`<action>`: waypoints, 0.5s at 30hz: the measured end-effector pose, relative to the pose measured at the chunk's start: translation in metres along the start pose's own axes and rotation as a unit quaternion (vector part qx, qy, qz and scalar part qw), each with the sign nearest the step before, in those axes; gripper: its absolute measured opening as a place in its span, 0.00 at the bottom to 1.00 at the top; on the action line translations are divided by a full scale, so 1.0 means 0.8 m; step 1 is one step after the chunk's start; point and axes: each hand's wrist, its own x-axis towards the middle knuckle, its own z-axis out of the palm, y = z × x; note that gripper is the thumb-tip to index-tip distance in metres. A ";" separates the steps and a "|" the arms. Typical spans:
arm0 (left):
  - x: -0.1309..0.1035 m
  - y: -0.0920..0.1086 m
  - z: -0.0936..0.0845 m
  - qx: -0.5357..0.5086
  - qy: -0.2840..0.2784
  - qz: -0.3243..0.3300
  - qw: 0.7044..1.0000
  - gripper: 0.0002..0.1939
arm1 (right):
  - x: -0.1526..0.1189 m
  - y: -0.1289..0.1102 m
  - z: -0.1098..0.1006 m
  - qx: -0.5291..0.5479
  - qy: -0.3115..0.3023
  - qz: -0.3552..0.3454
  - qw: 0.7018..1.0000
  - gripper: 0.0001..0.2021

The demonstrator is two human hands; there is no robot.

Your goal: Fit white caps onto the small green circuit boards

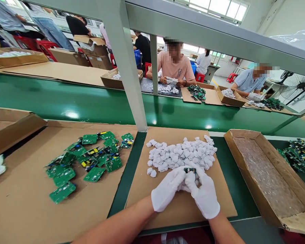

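Observation:
Both my hands wear white gloves and meet over a cardboard sheet (152, 206). Between their fingers is a small green circuit board (190, 170), partly hidden by the gloves. My left hand (167, 189) grips it from the left, fingers closed. From the right, my right hand (204, 193) has its thumb and fingers pressed round the same board. Just beyond the hands lies a heap of small white pieces (178, 154), whose kind I cannot make out. To the left, several green circuit boards (94, 174) are scattered on another cardboard sheet (22, 210).
An open cardboard tray (266, 169) stands at right, beside more circuit boards (301, 154). Another cardboard box (12, 127) is at far left. A grey metal post (125, 64) rises ahead. Across the green bench (91, 101), people (176, 66) sit working.

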 end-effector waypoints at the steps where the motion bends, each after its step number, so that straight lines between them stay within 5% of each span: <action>1: 0.000 -0.003 -0.002 0.003 0.009 -0.002 1.000 0.20 | 0.000 0.000 0.001 0.000 0.008 0.006 1.000 0.23; 7: 0.010 -0.020 -0.018 -0.066 0.027 -0.043 0.997 0.15 | 0.004 0.002 -0.025 0.018 -0.062 -0.069 0.996 0.29; 12: 0.010 -0.022 -0.011 -0.076 0.029 -0.042 0.996 0.16 | 0.005 0.005 -0.023 -0.164 0.067 -0.213 0.961 0.15; 15: 0.007 -0.018 -0.005 -0.059 0.040 -0.037 0.997 0.16 | 0.007 0.012 -0.010 -0.185 0.099 -0.286 0.935 0.11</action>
